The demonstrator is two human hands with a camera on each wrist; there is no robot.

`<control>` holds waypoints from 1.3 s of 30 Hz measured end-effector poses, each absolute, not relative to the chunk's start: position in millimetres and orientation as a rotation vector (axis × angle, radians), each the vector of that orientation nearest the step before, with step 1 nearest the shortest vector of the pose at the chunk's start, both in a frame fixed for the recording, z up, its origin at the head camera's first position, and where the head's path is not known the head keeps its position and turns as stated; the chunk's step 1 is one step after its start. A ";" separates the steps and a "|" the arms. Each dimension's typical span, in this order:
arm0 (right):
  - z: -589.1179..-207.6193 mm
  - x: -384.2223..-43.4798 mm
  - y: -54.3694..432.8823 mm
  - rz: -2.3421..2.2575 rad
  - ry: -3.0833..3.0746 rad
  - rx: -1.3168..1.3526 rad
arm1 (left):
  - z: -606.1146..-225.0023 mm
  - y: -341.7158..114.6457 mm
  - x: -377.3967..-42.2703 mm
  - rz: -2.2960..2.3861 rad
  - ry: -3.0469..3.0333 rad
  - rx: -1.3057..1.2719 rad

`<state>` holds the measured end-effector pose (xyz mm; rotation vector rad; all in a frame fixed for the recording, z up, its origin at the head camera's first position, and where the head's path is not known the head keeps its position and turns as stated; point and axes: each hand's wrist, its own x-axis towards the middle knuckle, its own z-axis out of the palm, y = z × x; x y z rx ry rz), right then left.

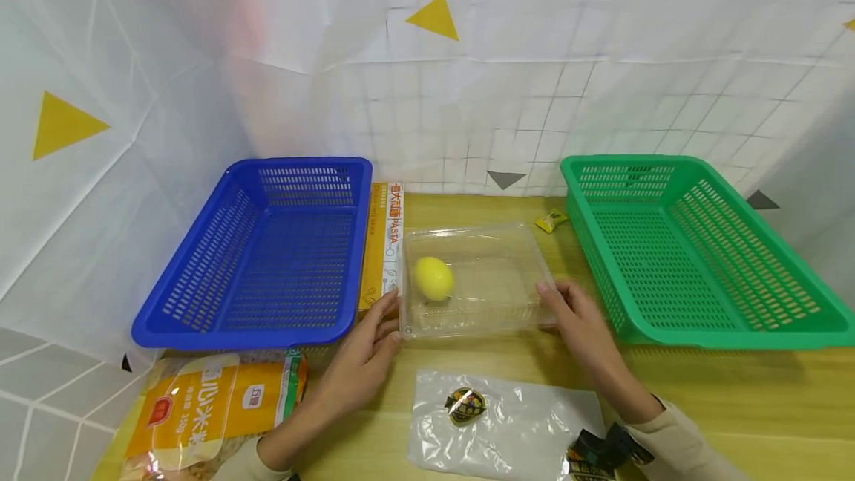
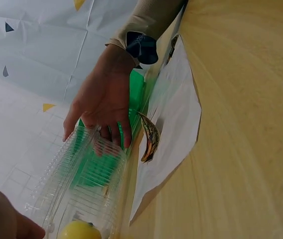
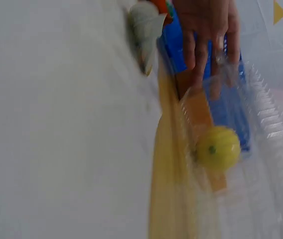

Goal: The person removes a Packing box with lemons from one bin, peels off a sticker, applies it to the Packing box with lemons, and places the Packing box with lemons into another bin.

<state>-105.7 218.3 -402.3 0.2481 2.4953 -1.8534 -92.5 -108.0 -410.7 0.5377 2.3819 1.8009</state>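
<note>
A clear plastic box (image 1: 490,280) is between my two hands, with a yellow lemon (image 1: 434,278) inside at its left end. My left hand (image 1: 364,355) holds the box's left side near the front corner. At the opposite end my right hand (image 1: 582,325) grips the right side, thumb on top and fingers partly hidden under it. The left wrist view shows the right hand (image 2: 106,102) with its fingers below the box's ridged wall. In the right wrist view the left hand's fingers (image 3: 201,55) lie against the far end.
A blue basket (image 1: 354,243) stands left, beside a pasta box (image 1: 374,258). To the right is a green basket (image 1: 617,295), with a small yellow packet (image 1: 551,220) near it. A clear plastic bag (image 1: 508,421) lies in front; an orange food bag (image 1: 214,407) lies front left.
</note>
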 end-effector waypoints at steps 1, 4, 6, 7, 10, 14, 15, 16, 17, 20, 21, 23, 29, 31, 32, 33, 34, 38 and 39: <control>-399.9 -102.8 216.2 -1.840 2.525 0.250 | -411.1 -107.9 -92.1 1.803 2.388 0.549; -392.3 -90.9 207.7 -1.766 2.727 0.188 | -411.8 -107.3 -91.1 1.807 2.386 0.560; -387.8 -82.2 201.1 -1.726 2.909 0.068 | -412.0 -106.8 -90.1 1.809 2.384 0.547; -386.0 -78.5 197.6 -1.733 2.994 -0.015 | -411.8 -106.5 -89.5 1.811 2.380 0.531; -380.9 -68.7 189.2 -1.886 3.097 -0.353 | -411.3 -105.9 -88.0 1.821 2.361 0.479; -379.0 -55.8 183.8 -2.177 2.762 -0.672 | -412.5 -105.5 -85.9 1.821 2.360 0.424; -379.9 -52.9 183.1 -2.194 2.661 -0.695 | -412.8 -105.6 -85.4 1.822 2.361 0.414; -381.8 -50.6 182.3 -2.187 2.578 -0.703 | -413.3 -105.8 -84.8 1.814 2.367 0.401; -384.2 -48.4 181.4 -2.146 2.537 -0.702 | -413.6 -106.2 -84.1 1.804 2.372 0.390; -395.3 -46.2 178.0 -2.014 2.478 -0.763 | -414.0 -108.0 -83.0 1.757 2.376 0.387; -399.4 -46.3 176.7 -1.977 2.464 -0.777 | -414.2 -108.8 -82.9 1.731 2.377 0.395; -407.7 -47.0 174.5 -1.926 2.440 -0.810 | -415.0 -110.7 -83.0 1.681 2.377 0.433; -426.1 -51.0 169.9 -1.759 2.439 -0.896 | -421.8 -115.8 -83.3 1.447 2.510 0.720; -430.0 -51.9 169.4 -1.684 2.491 -0.951 | -424.9 -115.8 -83.7 1.387 2.547 0.853; -431.5 -52.3 169.4 -1.645 2.519 -0.976 | -426.2 -115.6 -83.9 1.360 2.563 0.920; -432.6 -52.7 169.4 -1.614 2.537 -0.999 | -427.4 -115.3 -83.9 1.339 2.565 0.974; -433.5 -53.0 169.4 -1.584 2.555 -1.017 | -428.4 -115.1 -83.9 1.307 2.574 1.029; -435.4 -53.3 170.6 -1.499 2.568 -1.047 | -431.0 -114.1 -81.8 1.105 2.628 1.173; -435.9 -53.2 170.9 -1.480 2.566 -1.049 | -431.3 -113.9 -81.0 1.055 2.638 1.188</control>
